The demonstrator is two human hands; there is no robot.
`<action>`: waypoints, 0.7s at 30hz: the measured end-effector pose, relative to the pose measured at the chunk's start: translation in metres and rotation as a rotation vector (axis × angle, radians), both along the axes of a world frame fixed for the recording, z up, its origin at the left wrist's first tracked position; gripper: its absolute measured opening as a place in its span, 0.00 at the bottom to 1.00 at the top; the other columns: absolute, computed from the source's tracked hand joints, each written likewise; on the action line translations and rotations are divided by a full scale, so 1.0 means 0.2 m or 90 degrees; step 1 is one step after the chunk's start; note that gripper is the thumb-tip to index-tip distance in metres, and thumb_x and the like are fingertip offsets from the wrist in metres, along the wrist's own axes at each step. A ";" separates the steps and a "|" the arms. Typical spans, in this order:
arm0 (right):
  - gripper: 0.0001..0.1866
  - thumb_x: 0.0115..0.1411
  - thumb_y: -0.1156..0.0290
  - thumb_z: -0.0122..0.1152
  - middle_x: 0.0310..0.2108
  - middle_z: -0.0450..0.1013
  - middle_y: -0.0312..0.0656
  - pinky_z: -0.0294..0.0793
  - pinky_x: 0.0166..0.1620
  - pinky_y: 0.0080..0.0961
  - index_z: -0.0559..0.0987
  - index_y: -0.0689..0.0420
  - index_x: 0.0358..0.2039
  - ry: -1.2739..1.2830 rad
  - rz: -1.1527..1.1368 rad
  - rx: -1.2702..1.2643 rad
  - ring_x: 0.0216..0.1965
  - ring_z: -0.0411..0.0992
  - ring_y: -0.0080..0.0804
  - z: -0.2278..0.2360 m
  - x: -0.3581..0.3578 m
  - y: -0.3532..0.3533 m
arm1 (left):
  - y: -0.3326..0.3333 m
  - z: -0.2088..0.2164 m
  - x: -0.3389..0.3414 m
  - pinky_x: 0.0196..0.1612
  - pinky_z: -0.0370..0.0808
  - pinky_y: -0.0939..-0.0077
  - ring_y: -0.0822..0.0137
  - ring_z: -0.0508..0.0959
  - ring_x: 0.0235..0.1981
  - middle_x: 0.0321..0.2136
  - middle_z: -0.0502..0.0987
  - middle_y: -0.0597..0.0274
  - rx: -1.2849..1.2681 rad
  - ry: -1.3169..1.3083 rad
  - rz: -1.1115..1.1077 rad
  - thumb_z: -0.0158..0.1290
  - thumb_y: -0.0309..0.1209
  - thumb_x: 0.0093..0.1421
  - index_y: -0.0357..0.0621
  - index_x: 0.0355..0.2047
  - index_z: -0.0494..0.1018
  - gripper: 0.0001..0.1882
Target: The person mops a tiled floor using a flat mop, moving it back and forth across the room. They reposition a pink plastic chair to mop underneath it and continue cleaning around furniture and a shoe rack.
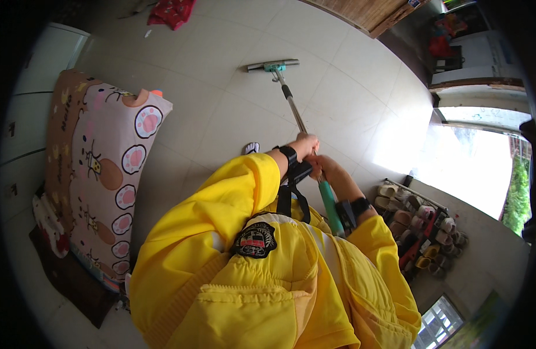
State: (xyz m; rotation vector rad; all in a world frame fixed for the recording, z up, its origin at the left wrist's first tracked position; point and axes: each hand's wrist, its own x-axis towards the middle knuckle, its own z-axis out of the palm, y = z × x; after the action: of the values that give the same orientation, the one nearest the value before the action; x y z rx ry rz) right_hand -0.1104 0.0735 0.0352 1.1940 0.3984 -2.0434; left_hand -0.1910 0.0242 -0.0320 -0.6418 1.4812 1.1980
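Note:
A flat-headed mop [295, 109] with a metal pole reaches away from me, its wide grey head and teal joint resting on the pale tiled floor. Around the upper pole my left hand [306, 145] is closed. Just nearer to me, my right hand [318, 166] also grips the pole, close to the left one. Below it the teal handle sleeve [331, 206] slants back along my right forearm. Both wrists wear black straps, and my sleeves are yellow. The fingers are partly hidden behind the pole and each other.
At left stands a bulky item under a paw-print cover [108, 157], beside white cabinets [32, 87]. A shoe rack [428, 232] with several pairs stands at right, near a bright doorway [471, 151]. Red cloth [170, 13] lies far off; a wooden piece [361, 11] is beyond.

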 end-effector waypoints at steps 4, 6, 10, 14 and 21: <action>0.12 0.52 0.70 0.48 0.07 0.59 0.32 0.56 0.08 0.13 0.64 0.53 0.13 0.096 0.053 0.183 0.05 0.58 0.20 -0.01 -0.27 -0.07 | -0.02 -0.06 -0.32 0.07 0.53 0.86 0.75 0.61 0.08 0.16 0.67 0.59 0.050 -0.141 0.142 0.36 0.21 0.49 0.37 0.18 0.61 0.06; 0.11 0.51 0.71 0.49 0.06 0.59 0.31 0.56 0.08 0.13 0.64 0.53 0.13 0.087 -0.018 0.181 0.05 0.58 0.20 -0.02 -0.36 -0.12 | -0.04 -0.08 -0.42 0.08 0.54 0.89 0.76 0.61 0.09 0.19 0.68 0.59 0.061 -0.196 0.159 0.34 0.21 0.51 0.36 0.22 0.62 0.06; 0.10 0.52 0.70 0.50 0.07 0.59 0.30 0.58 0.09 0.13 0.64 0.54 0.16 0.070 -0.015 0.130 0.05 0.57 0.18 -0.04 -0.29 -0.11 | -0.11 -0.12 -0.40 0.07 0.55 0.88 0.76 0.61 0.09 0.19 0.68 0.59 0.161 -0.213 0.030 0.34 0.20 0.49 0.35 0.23 0.63 0.06; 0.09 0.53 0.70 0.49 0.10 0.61 0.31 0.57 0.10 0.11 0.64 0.54 0.17 0.022 -0.003 0.077 0.07 0.58 0.16 -0.04 -0.08 -0.06 | -0.09 -0.11 -0.12 0.08 0.54 0.89 0.76 0.60 0.09 0.19 0.66 0.60 0.139 -0.204 0.088 0.34 0.20 0.49 0.36 0.22 0.63 0.06; 0.13 0.56 0.68 0.45 0.09 0.51 0.26 0.45 0.09 0.09 0.59 0.50 0.15 0.004 0.006 -0.127 0.07 0.48 0.12 0.19 0.41 0.01 | -0.04 0.01 0.40 0.08 0.53 0.89 0.77 0.58 0.08 0.17 0.64 0.63 0.082 -0.220 0.072 0.34 0.20 0.49 0.37 0.22 0.63 0.06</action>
State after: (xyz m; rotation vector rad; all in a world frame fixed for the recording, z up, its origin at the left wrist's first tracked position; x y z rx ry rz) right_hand -0.0278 0.0759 0.0730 1.0629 0.1967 -2.0261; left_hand -0.1106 0.0165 -0.0302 -0.8075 1.0821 1.1885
